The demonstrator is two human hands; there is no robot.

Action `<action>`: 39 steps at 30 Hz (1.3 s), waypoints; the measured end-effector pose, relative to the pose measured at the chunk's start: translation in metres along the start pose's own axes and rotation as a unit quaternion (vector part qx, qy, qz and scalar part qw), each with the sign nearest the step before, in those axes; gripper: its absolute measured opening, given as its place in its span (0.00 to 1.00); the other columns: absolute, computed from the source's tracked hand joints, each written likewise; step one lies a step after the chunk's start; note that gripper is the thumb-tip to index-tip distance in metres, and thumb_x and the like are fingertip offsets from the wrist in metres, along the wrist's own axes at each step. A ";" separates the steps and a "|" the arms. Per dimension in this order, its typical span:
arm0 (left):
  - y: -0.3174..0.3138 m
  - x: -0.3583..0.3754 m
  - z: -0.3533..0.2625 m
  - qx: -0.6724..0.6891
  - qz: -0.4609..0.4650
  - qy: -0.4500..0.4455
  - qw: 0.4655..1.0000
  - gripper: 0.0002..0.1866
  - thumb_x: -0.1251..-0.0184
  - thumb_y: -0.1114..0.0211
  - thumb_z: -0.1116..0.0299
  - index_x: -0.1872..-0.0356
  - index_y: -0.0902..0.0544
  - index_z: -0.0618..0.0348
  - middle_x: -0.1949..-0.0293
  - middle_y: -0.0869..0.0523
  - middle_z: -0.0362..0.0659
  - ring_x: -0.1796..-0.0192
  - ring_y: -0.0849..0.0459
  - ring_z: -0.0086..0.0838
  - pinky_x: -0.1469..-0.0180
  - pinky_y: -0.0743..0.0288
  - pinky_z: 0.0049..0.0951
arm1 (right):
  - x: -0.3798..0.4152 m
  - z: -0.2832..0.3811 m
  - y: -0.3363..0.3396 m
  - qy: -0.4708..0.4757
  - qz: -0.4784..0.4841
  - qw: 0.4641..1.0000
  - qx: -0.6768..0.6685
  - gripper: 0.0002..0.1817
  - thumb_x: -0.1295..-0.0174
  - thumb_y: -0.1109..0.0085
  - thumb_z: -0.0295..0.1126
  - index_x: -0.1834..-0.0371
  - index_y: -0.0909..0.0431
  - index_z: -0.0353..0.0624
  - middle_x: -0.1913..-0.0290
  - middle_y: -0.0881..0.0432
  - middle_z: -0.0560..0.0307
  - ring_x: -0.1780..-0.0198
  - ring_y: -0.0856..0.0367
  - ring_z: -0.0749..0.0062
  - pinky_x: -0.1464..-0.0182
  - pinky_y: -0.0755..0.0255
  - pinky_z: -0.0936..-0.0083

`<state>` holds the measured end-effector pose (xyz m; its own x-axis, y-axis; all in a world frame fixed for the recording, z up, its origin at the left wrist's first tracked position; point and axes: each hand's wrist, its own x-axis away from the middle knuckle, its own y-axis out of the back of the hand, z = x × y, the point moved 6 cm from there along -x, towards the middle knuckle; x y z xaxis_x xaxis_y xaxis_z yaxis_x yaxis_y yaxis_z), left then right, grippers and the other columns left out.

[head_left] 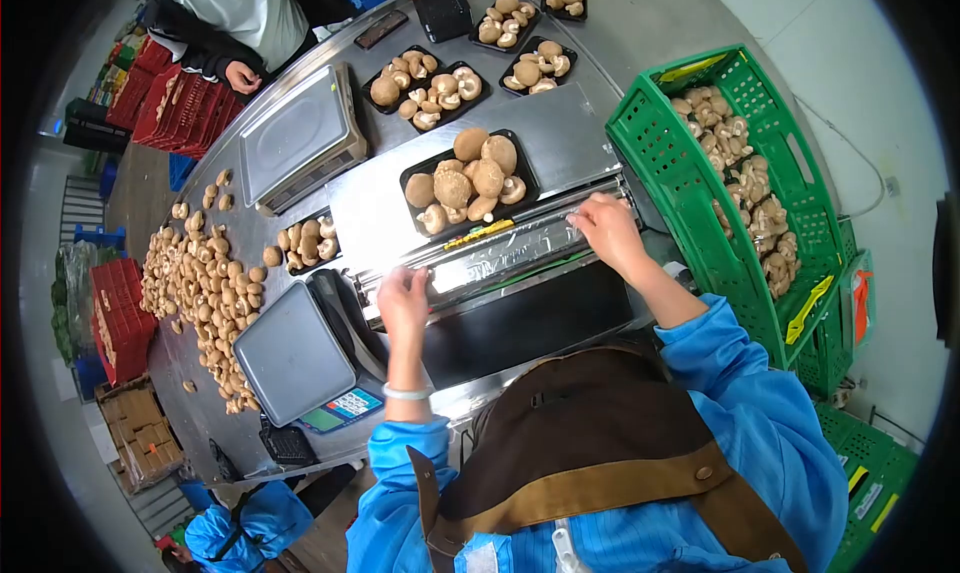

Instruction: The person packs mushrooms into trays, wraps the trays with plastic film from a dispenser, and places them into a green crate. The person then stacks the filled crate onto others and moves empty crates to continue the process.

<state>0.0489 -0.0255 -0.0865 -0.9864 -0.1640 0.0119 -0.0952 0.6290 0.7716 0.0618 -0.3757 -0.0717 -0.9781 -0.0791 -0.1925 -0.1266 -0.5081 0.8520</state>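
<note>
Clear plastic film [490, 269] lies across the wrapping machine in front of me. My left hand [404, 301] is at the film's left side, fingers pinched together, seemingly on its edge. At the right end, my right hand [605, 228] also has its fingers closed on the film's edge. Just beyond the film, a black tray of large mushrooms [468, 180] rests on the metal plate, unwrapped. A yellow strip [478, 235] runs between that tray and the film.
Loose mushrooms [205, 298] cover the table's left side, near two scales [296, 351]. Several filled trays [440, 95] stand farther back. A green crate of mushrooms [640, 123] is at the right. Across the table, a person's hand [242, 77] rests near the edge.
</note>
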 end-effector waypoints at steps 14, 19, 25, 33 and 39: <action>0.047 -0.154 -0.093 0.514 0.050 -0.120 0.848 0.12 0.24 0.49 0.60 0.61 0.26 0.58 0.46 0.19 0.57 0.40 0.23 0.43 0.33 0.35 0.39 | -0.174 0.032 0.023 -0.001 -0.085 0.844 -0.530 0.10 0.26 0.55 0.35 0.61 0.29 0.40 0.64 0.17 0.49 0.57 0.17 0.60 0.56 0.27 0.58; -0.041 -0.164 -0.042 0.138 0.115 -0.057 0.982 0.07 0.26 0.47 0.66 0.59 0.26 0.59 0.65 0.15 0.45 0.62 0.18 0.31 0.55 0.25 0.34 | -0.178 0.019 -0.071 0.016 0.129 0.983 -0.128 0.16 0.31 0.48 0.42 0.58 0.27 0.38 0.63 0.17 0.45 0.60 0.17 0.59 0.59 0.27 0.61; -0.027 -0.116 -0.044 0.284 0.340 0.079 0.893 0.16 0.27 0.42 0.63 0.48 0.22 0.66 0.61 0.20 0.37 0.61 0.25 0.19 0.55 0.29 0.21 | -0.138 0.020 -0.068 -0.024 0.344 0.899 -0.271 0.25 0.35 0.44 0.51 0.64 0.20 0.34 0.67 0.18 0.43 0.65 0.19 0.58 0.60 0.28 0.62; 0.016 -0.055 -0.075 0.118 0.124 -0.101 0.980 0.19 0.24 0.51 0.59 0.67 0.23 0.67 0.75 0.24 0.54 0.71 0.24 0.41 0.64 0.32 0.38 | -0.091 0.061 -0.004 0.139 0.028 0.951 -0.275 0.19 0.27 0.53 0.42 0.66 0.26 0.35 0.74 0.26 0.47 0.69 0.28 0.55 0.62 0.32 0.66; 0.078 0.025 -0.119 0.207 0.104 -0.050 0.972 0.19 0.24 0.49 0.64 0.74 0.25 0.67 0.84 0.31 0.37 0.78 0.36 0.16 0.75 0.41 0.23 | -0.036 0.099 0.083 -0.009 0.150 0.934 -0.324 0.19 0.27 0.52 0.40 0.72 0.29 0.36 0.80 0.34 0.52 0.76 0.39 0.71 0.71 0.38 0.72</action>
<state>0.0323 -0.0712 0.0500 -0.9962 0.0612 0.0626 0.0825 0.8954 0.4375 0.0697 -0.3296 0.0538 -0.9566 -0.2906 0.0211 0.2754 -0.8779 0.3918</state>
